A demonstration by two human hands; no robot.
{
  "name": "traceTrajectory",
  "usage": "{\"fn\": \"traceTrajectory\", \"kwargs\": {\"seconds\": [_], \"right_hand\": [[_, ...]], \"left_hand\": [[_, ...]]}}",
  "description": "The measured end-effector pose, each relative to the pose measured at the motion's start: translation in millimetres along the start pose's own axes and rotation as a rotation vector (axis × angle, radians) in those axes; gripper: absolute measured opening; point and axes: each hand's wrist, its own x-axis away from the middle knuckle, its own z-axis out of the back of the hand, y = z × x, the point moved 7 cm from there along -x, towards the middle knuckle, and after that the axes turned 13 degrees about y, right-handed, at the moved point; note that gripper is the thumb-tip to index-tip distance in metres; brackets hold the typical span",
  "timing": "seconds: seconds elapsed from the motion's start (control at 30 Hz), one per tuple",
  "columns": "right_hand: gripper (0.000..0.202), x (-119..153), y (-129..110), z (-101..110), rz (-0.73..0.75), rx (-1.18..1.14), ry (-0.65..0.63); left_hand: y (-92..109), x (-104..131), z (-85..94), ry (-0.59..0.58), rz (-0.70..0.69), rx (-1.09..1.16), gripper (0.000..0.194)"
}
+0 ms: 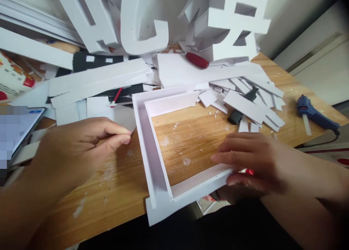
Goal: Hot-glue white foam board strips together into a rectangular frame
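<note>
A white foam-board frame (143,144), with upright walls along a flat outline, rests near the front edge of the wooden table. My right hand (248,159) grips the near right end of it, thumb below and fingers above. Left of the frame, my left hand (95,142) is closed in a pinch, its thumb and forefinger pressed together close to the left wall but apart from it. Whatever lies between those fingertips is too small to make out. The near left corner of the frame has a strip sticking out past the wall toward me.
Large white foam-board characters (144,31) stand at the back. Offcuts (245,106), a red-handled tool (196,60) and a black cutter-like piece (235,116) lie before them. A blue glue gun (313,113) sits at right, a phone (19,133) at left.
</note>
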Motion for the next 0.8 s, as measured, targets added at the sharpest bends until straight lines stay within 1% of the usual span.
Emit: {"fn": "traceTrajectory", "kwargs": {"seconds": [0.1, 0.17, 0.27, 0.3, 0.33, 0.4, 0.5, 0.57, 0.63, 0.7, 0.8], "right_hand": [[0.026, 2, -1, 15, -0.015, 0.024, 0.081], [0.026, 6, -4, 30, -0.011, 0.077, 0.184], [0.013, 19, -16, 50, 0.001, 0.159, 0.318], [0.010, 25, -21, 53, -0.006, 0.164, 0.330], [0.011, 30, -25, 52, -0.025, 0.157, 0.318], [0.016, 43, -31, 40, -0.085, 0.133, 0.245], [0.018, 63, -35, 9, -0.170, 0.186, 0.113], [0.030, 75, -32, -12, -0.215, 0.299, 0.027], [0.045, 85, -24, -28, -0.270, 0.424, -0.060], [0.057, 90, -17, -36, -0.295, 0.516, -0.125], [0.065, 89, -14, -38, -0.244, 0.590, -0.145]], "left_hand": [[7, 3, 1.4, 0.060, -0.021, -0.026, 0.010], [9, 2, 3.9, 0.100, -0.028, 0.025, 0.015], [6, 0, 7.3, 0.158, -0.019, 0.024, 0.023], [5, -2, 7.1, 0.157, -0.009, -0.007, 0.025], [4, -3, 6.1, 0.143, -0.004, -0.038, 0.028], [5, -4, 2.9, 0.089, -0.022, -0.093, 0.035], [9, -6, 2.9, 0.070, -0.092, -0.115, 0.042], [8, -7, 2.8, 0.078, -0.130, -0.111, 0.041], [5, -8, 0.1, 0.079, -0.172, -0.084, 0.034], [5, -8, -4.1, 0.082, -0.242, -0.054, 0.026], [12, -5, -9.4, 0.101, -0.419, -0.041, 0.030]]}}
